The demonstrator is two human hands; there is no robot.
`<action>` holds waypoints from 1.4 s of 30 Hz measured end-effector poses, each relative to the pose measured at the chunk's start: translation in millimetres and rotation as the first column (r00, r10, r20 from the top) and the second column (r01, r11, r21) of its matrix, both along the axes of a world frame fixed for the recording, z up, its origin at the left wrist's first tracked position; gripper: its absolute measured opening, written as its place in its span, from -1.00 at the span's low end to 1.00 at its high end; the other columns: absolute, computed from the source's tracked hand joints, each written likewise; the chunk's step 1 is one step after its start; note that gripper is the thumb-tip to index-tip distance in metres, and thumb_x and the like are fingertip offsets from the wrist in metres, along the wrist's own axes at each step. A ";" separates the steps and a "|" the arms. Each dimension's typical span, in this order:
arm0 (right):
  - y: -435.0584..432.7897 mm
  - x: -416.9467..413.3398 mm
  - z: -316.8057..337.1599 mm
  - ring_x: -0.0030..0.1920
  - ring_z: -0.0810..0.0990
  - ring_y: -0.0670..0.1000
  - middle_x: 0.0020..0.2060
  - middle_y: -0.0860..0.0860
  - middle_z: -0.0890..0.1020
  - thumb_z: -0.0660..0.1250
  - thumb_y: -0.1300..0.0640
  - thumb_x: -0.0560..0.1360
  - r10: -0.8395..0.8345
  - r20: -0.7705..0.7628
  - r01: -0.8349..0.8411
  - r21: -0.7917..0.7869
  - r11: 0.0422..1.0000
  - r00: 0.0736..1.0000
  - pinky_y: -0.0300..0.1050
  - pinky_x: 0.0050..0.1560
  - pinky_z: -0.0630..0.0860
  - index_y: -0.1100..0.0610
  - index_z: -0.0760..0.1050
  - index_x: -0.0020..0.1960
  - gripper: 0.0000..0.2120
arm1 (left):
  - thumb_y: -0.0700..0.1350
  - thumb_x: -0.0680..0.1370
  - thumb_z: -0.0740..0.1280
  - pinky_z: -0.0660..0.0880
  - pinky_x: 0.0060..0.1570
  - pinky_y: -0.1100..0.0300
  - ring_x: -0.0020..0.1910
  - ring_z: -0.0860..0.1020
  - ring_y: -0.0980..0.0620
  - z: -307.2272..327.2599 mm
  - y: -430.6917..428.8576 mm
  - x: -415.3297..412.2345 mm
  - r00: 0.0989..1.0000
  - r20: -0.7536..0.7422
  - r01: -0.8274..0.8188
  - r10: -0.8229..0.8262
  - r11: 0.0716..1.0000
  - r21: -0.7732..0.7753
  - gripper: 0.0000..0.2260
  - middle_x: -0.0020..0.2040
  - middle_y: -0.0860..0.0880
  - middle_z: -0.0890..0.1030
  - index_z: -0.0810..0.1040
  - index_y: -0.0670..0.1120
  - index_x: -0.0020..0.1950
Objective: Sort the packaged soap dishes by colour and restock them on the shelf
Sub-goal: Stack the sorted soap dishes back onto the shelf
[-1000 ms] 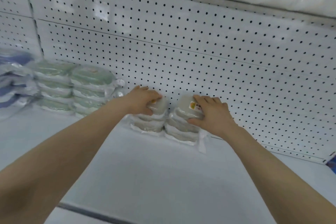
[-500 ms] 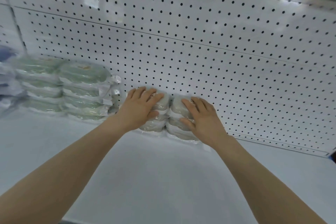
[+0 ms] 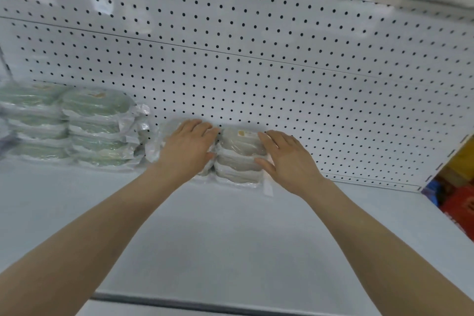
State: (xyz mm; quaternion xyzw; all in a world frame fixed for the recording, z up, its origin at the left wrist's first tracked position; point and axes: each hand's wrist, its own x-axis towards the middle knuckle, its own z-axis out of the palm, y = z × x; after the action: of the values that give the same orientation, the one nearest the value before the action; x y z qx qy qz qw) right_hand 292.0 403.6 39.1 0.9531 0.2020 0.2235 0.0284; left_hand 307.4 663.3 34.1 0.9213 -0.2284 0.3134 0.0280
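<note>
Head view: left hand (image 3: 188, 147) and right hand (image 3: 287, 159), fingers straight, press flat on grey stacks (image 3: 238, 159) beneath them, probably squaring them to the pegboard (image 3: 256, 72). Green stacks (image 3: 97, 126) sit left of the left hand, colours apart.

I see two side-by-side stacks of pale grey oval soap dishes in clear plastic wrap (image 3: 239, 159) lying flat at the back of the white metal shelf (image 3: 218, 233), about three high, I think. Just to their left, green wrapped soap dishes (image 3: 97, 126) sit in taller stacks.
</note>
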 end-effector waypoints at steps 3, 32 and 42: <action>-35.5 -28.7 -0.7 0.22 0.54 0.21 0.24 0.15 0.55 0.07 -0.18 0.57 -0.011 0.047 0.012 -0.021 1.000 0.999 0.09 0.22 0.47 0.21 0.45 0.37 -0.42 | -0.13 0.28 0.60 0.54 0.03 -0.07 0.10 0.57 -0.22 0.6 -31.7 -24.5 0.998 0.005 0.057 -0.056 0.998 -0.026 -0.54 0.07 -0.12 0.63 0.60 -0.16 0.13; -521.1 -512.4 -232.3 0.10 0.57 0.25 0.14 0.18 0.59 0.49 0.15 0.39 -0.504 -0.441 0.557 -0.012 0.831 0.743 0.09 0.10 0.54 0.19 0.50 0.29 -0.51 | -0.02 0.54 0.36 0.49 0.16 0.00 0.27 0.44 -0.08 -199.3 -495.1 -375.1 0.751 -0.472 0.451 -0.463 0.881 -0.146 -0.59 0.30 -0.05 0.51 0.46 -0.03 0.39; -539.1 -547.6 -291.8 0.35 0.41 0.10 0.41 0.04 0.39 0.34 0.07 0.52 -0.557 -0.737 0.782 -0.061 0.620 0.384 -0.03 0.28 0.42 0.05 0.30 0.47 -0.46 | 0.08 0.57 0.29 0.22 0.42 0.08 0.46 0.22 -0.08 -262.7 -632.6 -366.1 0.558 -0.660 0.629 -0.503 0.775 -0.059 -0.40 0.51 -0.08 0.25 0.19 -0.08 0.55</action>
State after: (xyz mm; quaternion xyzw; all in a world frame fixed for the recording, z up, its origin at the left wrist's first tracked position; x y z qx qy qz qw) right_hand -255.6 -135.5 -252.7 0.9505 -0.2475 -0.1561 -0.1043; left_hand -58.7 30.8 -228.6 0.8448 -0.5170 -0.0704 0.1188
